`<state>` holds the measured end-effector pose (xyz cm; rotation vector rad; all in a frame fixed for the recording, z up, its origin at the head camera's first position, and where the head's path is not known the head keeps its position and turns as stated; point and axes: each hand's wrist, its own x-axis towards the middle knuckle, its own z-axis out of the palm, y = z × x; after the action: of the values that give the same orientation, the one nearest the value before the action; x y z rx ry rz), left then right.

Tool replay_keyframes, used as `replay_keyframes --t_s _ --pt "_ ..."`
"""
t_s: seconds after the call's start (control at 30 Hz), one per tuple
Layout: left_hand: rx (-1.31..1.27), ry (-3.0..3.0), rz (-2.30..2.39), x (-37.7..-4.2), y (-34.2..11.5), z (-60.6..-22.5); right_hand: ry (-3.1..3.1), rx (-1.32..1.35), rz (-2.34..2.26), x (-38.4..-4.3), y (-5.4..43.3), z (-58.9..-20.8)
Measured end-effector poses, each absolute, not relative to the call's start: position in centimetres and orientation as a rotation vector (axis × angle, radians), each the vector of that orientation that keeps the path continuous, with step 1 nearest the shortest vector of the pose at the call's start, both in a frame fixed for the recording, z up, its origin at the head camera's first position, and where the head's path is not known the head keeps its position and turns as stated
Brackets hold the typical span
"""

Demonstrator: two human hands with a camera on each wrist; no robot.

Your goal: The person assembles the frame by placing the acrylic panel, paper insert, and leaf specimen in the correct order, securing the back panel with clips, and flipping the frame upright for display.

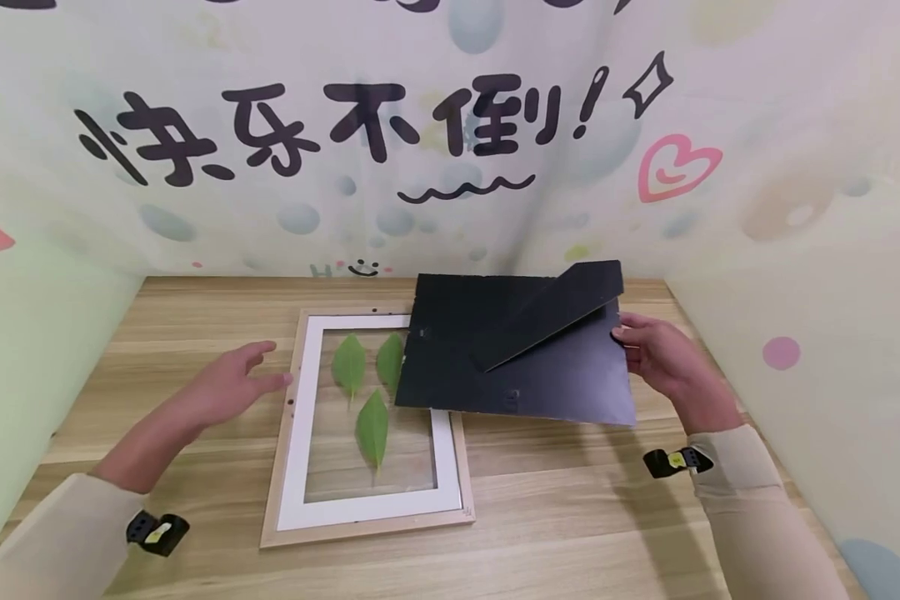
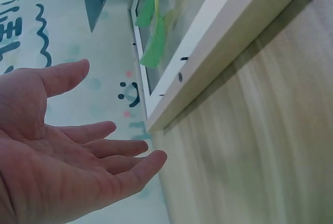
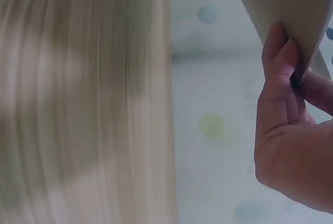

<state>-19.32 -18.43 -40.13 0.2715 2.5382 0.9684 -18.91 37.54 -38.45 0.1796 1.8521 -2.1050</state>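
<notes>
In the head view, a black backing board (image 1: 450, 333) is held by its right edge in the right hand (image 1: 656, 354), its left part overlapping the wooden picture frame (image 1: 367, 528) on the desk (image 1: 555, 517); whether the two touch cannot be told. The board is judged light and stiff, its smooth face a little slippery; it is best held by its edges, as the easel stand (image 1: 562, 308) could swing or bend if used as a handle. Green leaves (image 1: 372, 429) are seen inside the white mat (image 1: 371, 507).

In the left wrist view, nothing is held by the left hand (image 2: 78, 146); its fingers are loosely extended, apart from the frame. The leaves are judged thin and easily creased, and the clear pane (image 1: 412, 462) fragile if glass, so the frame is better gripped by its wooden rim.

In the right wrist view, the board's thin edge is pinched between thumb and fingers. With one edge held, tipping seems likely; support at the opposite edge would steady it.
</notes>
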Motion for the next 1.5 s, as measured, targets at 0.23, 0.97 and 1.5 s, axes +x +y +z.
replay_keyframes --t_s 0.23,0.97,1.5 --pt "0.348 2.596 0.936 -19.9 -16.6 -38.8 1.971 0.113 -1.919 -20.7 36.1 -37.6" --pt "0.52 2.56 0.984 -23.0 -11.0 -37.2 1.913 -0.092 -1.622 -24.9 30.6 -35.6" --pt "0.245 2.154 1.479 -24.1 -14.3 -38.8 1.779 -0.053 -1.789 -24.9 28.5 -35.4"
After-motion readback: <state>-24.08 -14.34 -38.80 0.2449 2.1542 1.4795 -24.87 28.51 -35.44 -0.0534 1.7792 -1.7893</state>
